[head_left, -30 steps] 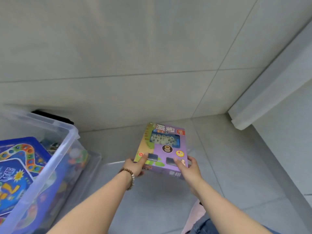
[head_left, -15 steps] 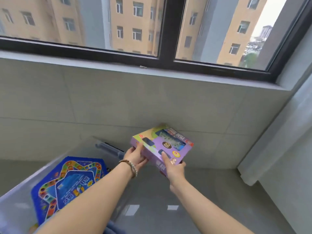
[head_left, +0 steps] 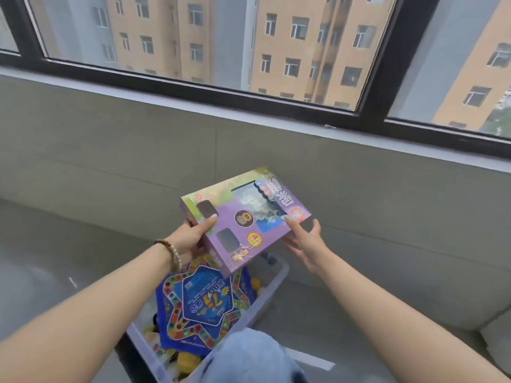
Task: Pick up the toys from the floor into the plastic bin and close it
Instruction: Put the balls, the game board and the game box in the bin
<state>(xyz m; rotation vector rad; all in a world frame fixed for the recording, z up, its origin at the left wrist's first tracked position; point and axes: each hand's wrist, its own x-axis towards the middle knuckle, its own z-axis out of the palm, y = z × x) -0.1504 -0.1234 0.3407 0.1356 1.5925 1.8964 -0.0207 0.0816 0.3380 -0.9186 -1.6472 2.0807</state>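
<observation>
Item in hand: purple cardboard toy box with a clear window [head_left: 243, 219], tilted in the air above the bin, not yet inside.
Left hand [head_left: 190, 236]: you grip the box's left corner, thumb on top, fingers curled beneath.
Right hand [head_left: 307, 244]: thumb tip on the top face, fingers spread straight past the right edge; it supports the box and does not clamp it.
Bin: clear plastic storage bin [head_left: 276, 283], uncovered, below you.
Already in: 1 blue star-shaped board game [head_left: 204, 302] over small yellow toys.
Left: lower this box in, then fit the lid. The lid is not in view, and you cannot tell if other toys remain on the floor.
</observation>
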